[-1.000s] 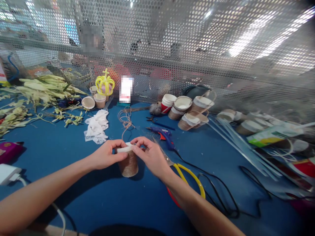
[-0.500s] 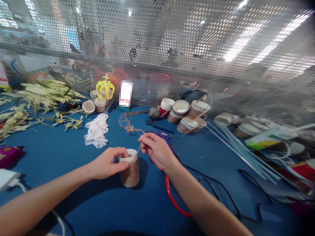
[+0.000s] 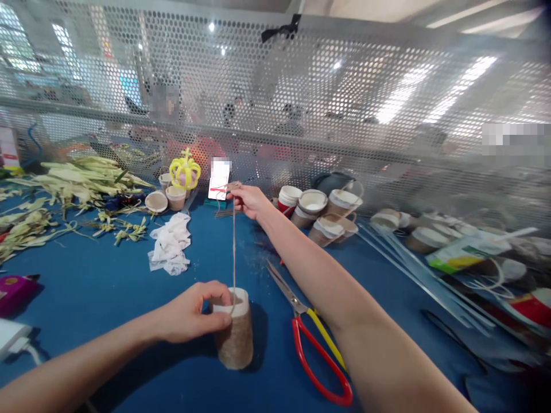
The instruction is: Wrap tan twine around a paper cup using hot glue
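Observation:
My left hand [image 3: 196, 312] grips the rim of a paper cup [image 3: 236, 341] wrapped in brown twine, fingers inside and thumb outside. The cup stands upright on the blue table. A strand of twine [image 3: 234, 246] runs straight up from the cup's rim to my right hand [image 3: 249, 202]. That hand is closed on the twine, with a loose tangle of it at the fingertips. Scissors [image 3: 297, 307] with one red and one yellow handle lie to the right of the cup, partly under my right forearm.
A crumpled white cloth [image 3: 171, 244] lies left of centre. Pale dried husks [image 3: 86, 175] are heaped at the back left. A phone [image 3: 220, 178] stands by the perforated metal screen [image 3: 258, 74]. Several wrapped cups [image 3: 327, 229] and clear glue sticks [image 3: 422, 275] sit at right.
My right hand has moved up and away, drawing the twine out long and lifting the tangle off the table. My left hand stays on the cup. The scissors are now more exposed.

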Demonstrator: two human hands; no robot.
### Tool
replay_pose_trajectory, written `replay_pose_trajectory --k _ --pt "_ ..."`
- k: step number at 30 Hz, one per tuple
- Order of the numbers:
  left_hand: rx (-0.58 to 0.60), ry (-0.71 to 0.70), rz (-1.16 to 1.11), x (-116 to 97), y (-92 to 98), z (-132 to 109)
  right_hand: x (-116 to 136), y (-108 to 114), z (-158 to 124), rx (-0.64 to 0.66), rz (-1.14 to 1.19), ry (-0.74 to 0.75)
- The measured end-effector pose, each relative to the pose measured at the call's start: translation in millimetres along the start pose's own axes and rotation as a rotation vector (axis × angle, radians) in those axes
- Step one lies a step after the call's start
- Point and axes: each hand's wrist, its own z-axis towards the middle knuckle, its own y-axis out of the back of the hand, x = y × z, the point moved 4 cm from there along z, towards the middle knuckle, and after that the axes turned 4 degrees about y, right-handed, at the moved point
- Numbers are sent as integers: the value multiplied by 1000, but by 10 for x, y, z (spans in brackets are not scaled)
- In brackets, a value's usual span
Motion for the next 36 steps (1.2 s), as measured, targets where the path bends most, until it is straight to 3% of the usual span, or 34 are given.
replay_pose_trajectory --k 4,7,11,15,19,25,32,34,36 --pt "0 14 -108 68 6 41 38 -159 -3 192 -239 -66" --pt "-41 52 -167 153 22 69 10 -117 -194 303 -424 -124" --pt "-129 88 -167 232 62 89 -103 304 -579 163 -651 -81" --pt "-192 92 -92 240 92 98 -535 762 -1059 -47 -895 -165" --pt "-221 97 -24 224 99 101 -997 843 -1406 -58 -964 -292" --pt "-227 71 12 191 84 85 -1136 743 -1457 -151 -827 -317" --pt "-271 66 137 125 123 80 -865 754 -1704 -345 -410 -140" --pt "-254 65 123 127 133 85 -745 665 -1831 -302 -224 -82" --pt "-238 65 114 138 143 90 -648 501 -1935 -159 66 -87"
